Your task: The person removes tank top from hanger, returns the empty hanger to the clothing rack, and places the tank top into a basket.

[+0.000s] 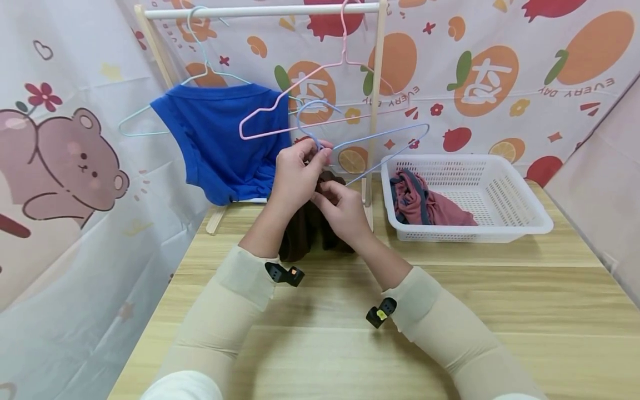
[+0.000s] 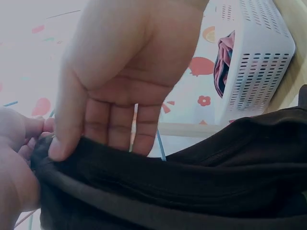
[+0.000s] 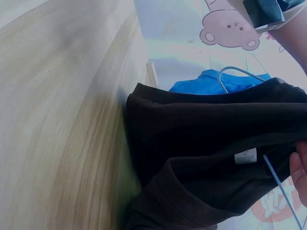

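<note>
Dark brown garment (image 1: 302, 233): gathered beneath the hands, above the near-middle part of the bench (image 1: 500, 294), in front of the rack. Waistband-like edge held upward; white label (image 3: 246, 156) on the inner side of its opening.

Blue hanger (image 1: 376, 134): wire, hook raised to the left, one arm extending to the right. One rod enters the garment's opening near the label; the rest of that section is hidden by cloth.

Left hand (image 1: 297, 175): thumb and fingers pinch the blue hanger at the base of its hook; whether they also grip the cloth, cannot tell.

Right hand (image 1: 345, 210): lower and to the right of the left one, pinching the garment's edge, thumb on one face of the cloth, fingers behind.

Rack (image 1: 275, 10): pale posts, white top bar, standing at the back of the bench.

Blue sleeveless top (image 1: 230, 139): on a mint hanger (image 1: 207, 62), left part of the rack.

Pink hanger (image 1: 344, 53): on the top bar, to the right of the mint one; its left end overlaps the blue top in the head view.

White basket (image 1: 475, 229): perforated, to the right of the rack. Contents: reddish garment with dark grey trim (image 1: 440, 208), crumpled toward the left side.

Backdrop cloth (image 1: 435, 50): white, fruit prints; bear print on the left section.
</note>
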